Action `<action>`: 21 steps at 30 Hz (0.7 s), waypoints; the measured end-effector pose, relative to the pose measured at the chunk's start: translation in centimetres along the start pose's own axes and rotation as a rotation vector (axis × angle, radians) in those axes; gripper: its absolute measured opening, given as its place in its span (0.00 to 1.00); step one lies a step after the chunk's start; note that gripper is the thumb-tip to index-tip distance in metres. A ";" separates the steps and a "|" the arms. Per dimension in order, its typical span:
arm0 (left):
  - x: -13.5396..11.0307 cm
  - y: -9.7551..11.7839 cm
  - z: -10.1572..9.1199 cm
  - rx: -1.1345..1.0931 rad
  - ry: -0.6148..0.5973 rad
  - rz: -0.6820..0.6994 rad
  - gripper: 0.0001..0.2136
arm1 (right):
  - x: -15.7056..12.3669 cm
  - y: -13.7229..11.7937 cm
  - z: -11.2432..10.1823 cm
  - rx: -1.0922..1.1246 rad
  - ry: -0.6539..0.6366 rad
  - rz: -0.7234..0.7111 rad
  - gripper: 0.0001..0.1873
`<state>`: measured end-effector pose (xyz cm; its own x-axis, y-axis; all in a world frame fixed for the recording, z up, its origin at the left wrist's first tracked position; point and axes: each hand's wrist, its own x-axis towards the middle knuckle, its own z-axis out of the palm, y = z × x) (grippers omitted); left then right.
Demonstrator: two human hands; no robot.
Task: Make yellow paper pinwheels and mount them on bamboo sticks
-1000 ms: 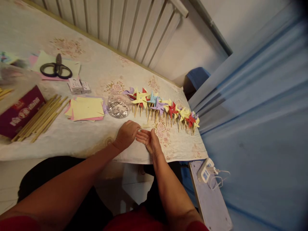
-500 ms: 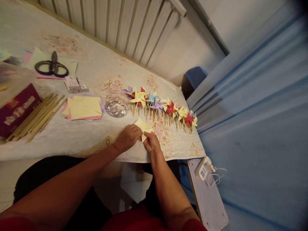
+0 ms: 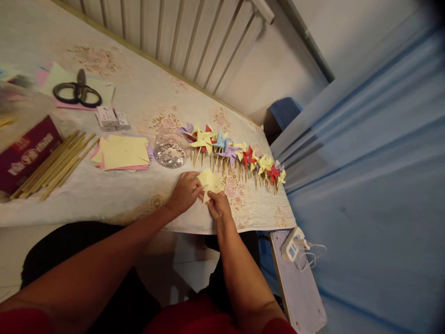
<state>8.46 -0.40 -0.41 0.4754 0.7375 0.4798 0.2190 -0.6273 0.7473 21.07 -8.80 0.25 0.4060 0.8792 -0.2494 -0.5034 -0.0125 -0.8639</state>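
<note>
Between my two hands, above the front of the table, is a yellow sheet of paper with slits cut into it. My left hand has its fingers closed at the sheet's left edge. My right hand pinches its lower part, thumb on top. Just beyond stand several finished paper pinwheels on thin sticks, in yellow, red, purple and blue. A clear round dish of small shiny metal pieces sits left of them. Farther left lies a stack of cut paper sheets, yellow on top.
Wooden sticks lean by a purple box at the left. Black-handled scissors rest on paper behind small white boxes. A power strip lies on a low bench at right, beside a blue curtain.
My left hand's fingers have shifted from the middle of the yellow paper to its left edge, so more of the sheet shows. My right hand has stayed nearly in place. The view has shifted slightly.
</note>
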 end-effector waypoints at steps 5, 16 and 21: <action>0.3 -0.2 0.3 -0.027 -0.043 -0.100 0.05 | -0.1 -0.1 0.1 -0.026 0.003 -0.008 0.22; 0.5 -0.3 0.4 -0.020 -0.073 -0.143 0.06 | -0.6 -0.3 0.8 -0.032 0.061 -0.019 0.23; 0.5 -0.5 0.7 -0.013 -0.066 -0.093 0.07 | -0.8 -0.4 1.0 -0.025 0.052 -0.034 0.21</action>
<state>9.11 0.11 -0.88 0.5084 0.7739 0.3775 0.2534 -0.5535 0.7934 20.21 -9.01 1.22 0.4621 0.8532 -0.2417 -0.4697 0.0043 -0.8828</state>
